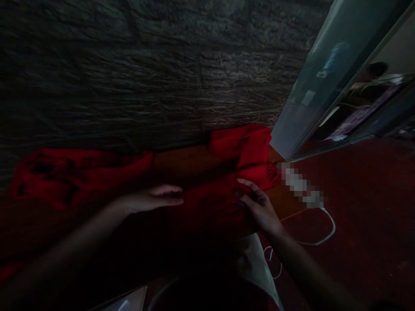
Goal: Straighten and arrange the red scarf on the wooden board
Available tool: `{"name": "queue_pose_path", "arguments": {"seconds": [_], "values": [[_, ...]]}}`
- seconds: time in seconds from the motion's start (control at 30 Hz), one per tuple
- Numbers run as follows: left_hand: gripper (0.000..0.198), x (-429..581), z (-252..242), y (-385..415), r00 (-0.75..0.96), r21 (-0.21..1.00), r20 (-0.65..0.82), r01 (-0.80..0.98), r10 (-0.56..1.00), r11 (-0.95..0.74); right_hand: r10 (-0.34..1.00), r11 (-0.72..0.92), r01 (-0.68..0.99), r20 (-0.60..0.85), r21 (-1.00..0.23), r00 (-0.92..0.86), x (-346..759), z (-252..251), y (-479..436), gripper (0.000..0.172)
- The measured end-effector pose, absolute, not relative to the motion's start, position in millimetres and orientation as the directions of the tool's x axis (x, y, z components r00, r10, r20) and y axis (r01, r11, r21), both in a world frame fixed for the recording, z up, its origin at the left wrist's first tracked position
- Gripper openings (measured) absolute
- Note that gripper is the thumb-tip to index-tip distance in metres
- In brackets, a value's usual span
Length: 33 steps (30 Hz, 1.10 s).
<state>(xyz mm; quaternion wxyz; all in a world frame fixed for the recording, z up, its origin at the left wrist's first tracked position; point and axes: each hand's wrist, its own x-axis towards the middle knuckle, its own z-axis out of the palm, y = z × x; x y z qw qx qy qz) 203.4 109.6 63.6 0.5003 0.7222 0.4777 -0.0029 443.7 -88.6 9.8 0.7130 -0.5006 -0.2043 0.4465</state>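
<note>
A red cloth [207, 205] lies spread over a wooden table, its front part lost in deep shadow. My left hand [154, 198] is at the cloth's left side, fingers stretched out and holding nothing. On the right, my right hand [259, 207] is over the cloth with thumb and fingers apart; whether it touches the fabric I cannot tell. Just beyond the right hand is a folded red cloth piece [244, 140], with dark fringe-like strands at its right edge. Farther left, a crumpled red cloth [65, 175] with dark markings lies against the wall.
A rough block wall [181, 77] rises behind the wooden table [181, 162]. At the table's right end, a blurred-out pale object [301, 185] trails a white cable [333, 226] toward the red floor [366, 194]. Through the doorway at right, a person [356, 95] is visible.
</note>
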Motion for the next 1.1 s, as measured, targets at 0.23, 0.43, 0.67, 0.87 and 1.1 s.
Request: {"name": "queue_pose_path", "arguments": {"seconds": [0.23,0.43,0.67,0.87,1.1], "values": [[0.055,203.8,49.8,112.0,0.572,0.695,-0.422,0.702,0.704,-0.154,0.693,0.153,-0.393,-0.185,-0.907,0.697,475.4,2.9,-109.9,0.073],[0.054,216.0,53.4,110.4,0.756,0.704,-0.375,0.609,0.536,-0.366,0.641,0.118,-0.178,-0.062,-0.977,0.765,515.3,-4.5,-142.3,0.060],[0.050,287.5,60.4,93.9,0.864,0.729,-0.208,0.450,0.459,-0.516,0.725,-0.023,-0.206,-0.158,-0.978,0.671,527.0,5.3,-132.0,0.067],[0.040,363.9,55.1,83.2,0.924,0.763,-0.025,0.264,0.381,-0.591,0.736,0.058,-0.214,-0.103,-0.975,0.669,527.9,-1.0,-109.7,0.062],[0.027,396.5,53.2,81.3,0.941,0.817,-0.038,0.223,0.336,-0.532,0.634,0.198,-0.111,0.041,-0.974,0.773,534.9,9.3,-102.0,0.041]]}}
